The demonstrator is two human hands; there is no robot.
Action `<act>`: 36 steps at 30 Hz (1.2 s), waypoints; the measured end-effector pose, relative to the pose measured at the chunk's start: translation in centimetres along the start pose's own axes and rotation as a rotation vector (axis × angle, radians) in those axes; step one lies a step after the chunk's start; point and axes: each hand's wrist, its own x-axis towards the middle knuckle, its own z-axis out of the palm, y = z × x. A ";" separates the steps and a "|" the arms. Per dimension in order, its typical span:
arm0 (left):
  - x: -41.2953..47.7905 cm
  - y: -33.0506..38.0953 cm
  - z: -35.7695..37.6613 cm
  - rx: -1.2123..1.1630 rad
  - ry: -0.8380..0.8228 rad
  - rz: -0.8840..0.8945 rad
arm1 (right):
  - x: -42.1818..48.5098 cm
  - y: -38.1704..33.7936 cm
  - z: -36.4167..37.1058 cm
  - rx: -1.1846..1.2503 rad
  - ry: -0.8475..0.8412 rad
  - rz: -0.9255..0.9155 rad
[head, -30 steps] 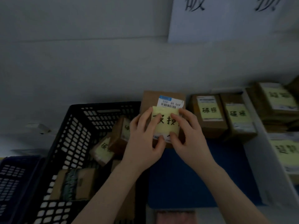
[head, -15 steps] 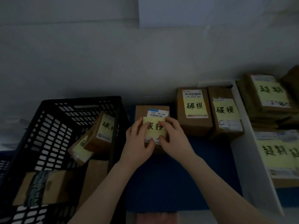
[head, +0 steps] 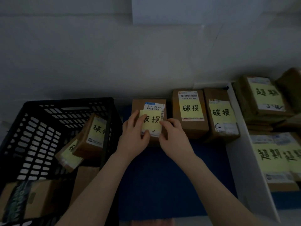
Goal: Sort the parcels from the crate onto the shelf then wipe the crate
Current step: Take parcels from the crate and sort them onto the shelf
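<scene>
Parcel [head: 138, 104] with the yellow 破损 note [head: 153, 126] stands upright at the back of the blue shelf [head: 171, 176], between the black crate [head: 68, 108] and two neighbour parcels [head: 190, 129] that carry the same note. Your left hand [head: 132, 139] grips its left edge, fingers over the face and thumb on the note's lower edge. Your right hand [head: 173, 139] grips the right edge, fingers curled at the note's corner. Your hands hide the base, so you cannot tell if it is fully down.

Step in hand, as I read it: seat this parcel in the 破损 row.
- Push it back to the wall and square it with the neighbour, label facing you.
- Close the gap gently; a hard shove could tip the next box.
- Press the note flat, don't drag it; it may peel.
- Stay left of the white divider [head: 241, 152]; the stacks past it [head: 263, 95] read 超期.
- Let go only when it stands alone.

Two leaning 破损 boxes [head: 94, 136] and a larger carton [head: 37, 198] sit in the crate, so sorting isn't finished and the wipe comes later.
</scene>
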 end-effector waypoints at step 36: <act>-6.3 -4.5 -11.1 0.067 0.277 -0.055 | -3.9 -7.3 1.4 0.235 0.074 -0.080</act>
